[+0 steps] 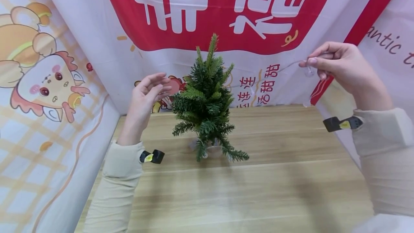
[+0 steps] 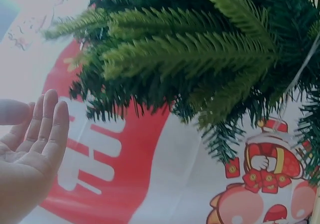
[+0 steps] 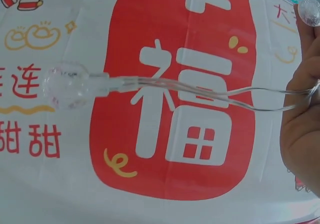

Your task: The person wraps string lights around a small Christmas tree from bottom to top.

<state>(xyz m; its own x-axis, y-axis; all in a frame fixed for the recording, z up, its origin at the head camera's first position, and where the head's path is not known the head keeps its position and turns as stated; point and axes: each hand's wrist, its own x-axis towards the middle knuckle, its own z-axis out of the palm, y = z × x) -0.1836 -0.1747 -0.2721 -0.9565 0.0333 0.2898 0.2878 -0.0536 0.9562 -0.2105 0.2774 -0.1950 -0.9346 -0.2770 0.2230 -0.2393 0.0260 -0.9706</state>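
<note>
A small artificial Christmas tree (image 1: 207, 100) stands upright on the table, and its green branches (image 2: 185, 54) fill the upper left wrist view. To its left my left hand (image 1: 147, 94) is raised with relaxed fingers, holding nothing. Out to the right, my right hand (image 1: 346, 65) pinches the clear wire of a string of lights between thumb and fingers. That wire (image 1: 289, 66) runs from the fingertips down toward the tree's right side. A clear ball bulb (image 3: 67, 86) hangs from the wire in the right wrist view, and another bulb (image 3: 310, 11) sits by the fingers.
The wooden table (image 1: 275, 190) spreads around the tree. Clear rounded pieces (image 1: 213, 149) show at the tree's foot, partly hidden by low branches. Printed cloths form a back wall (image 1: 258, 42) close behind the tree and a left wall (image 1: 93, 82).
</note>
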